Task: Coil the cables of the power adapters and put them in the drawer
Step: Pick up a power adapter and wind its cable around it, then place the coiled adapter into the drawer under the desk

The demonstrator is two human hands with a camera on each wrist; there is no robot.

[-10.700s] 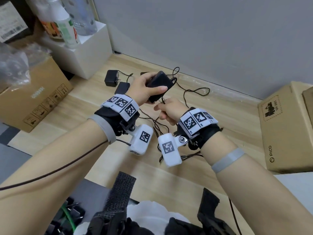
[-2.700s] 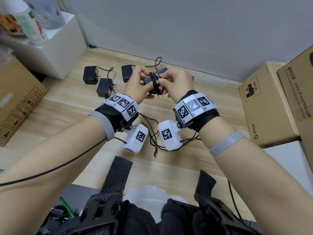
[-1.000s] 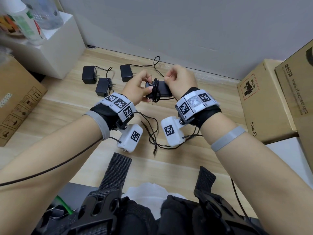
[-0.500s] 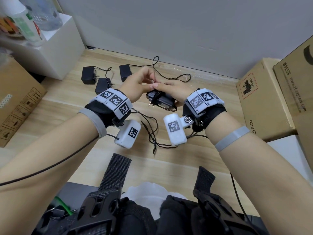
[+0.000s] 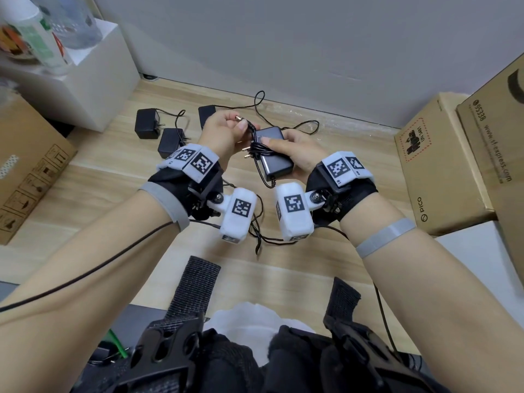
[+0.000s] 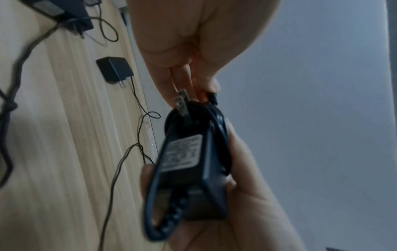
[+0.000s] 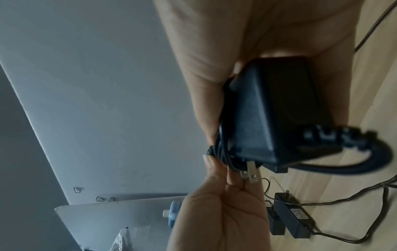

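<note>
My right hand point(image 5: 297, 154) grips a black power adapter point(image 5: 273, 154) above the wooden floor, thumb pressed on top of it. Its thin cable point(image 5: 256, 154) is wound round the body near the two prongs. Just to the left, my left hand point(image 5: 238, 123) pinches the cable's free end with the metal barrel plug point(image 5: 241, 119) sticking out. In the left wrist view the adapter point(image 6: 189, 161) shows its label. The right wrist view has the adapter point(image 7: 279, 110) in the palm with the prongs point(image 7: 315, 173) by my left fingers point(image 7: 234, 176). No drawer is in view.
Three more black adapters point(image 5: 147, 127) point(image 5: 171, 142) point(image 5: 207, 113) lie uncoiled on the floor by the wall, the last partly behind my left hand. A white cabinet point(image 5: 85, 89) with bottles stands at back left. Cardboard boxes flank the floor left point(image 5: 25, 171) and right point(image 5: 442, 165).
My left hand has pulled away from the adapter, drawing the cable's plug end up and left. My right hand has taken a fuller grip, thumb now on the windings.
</note>
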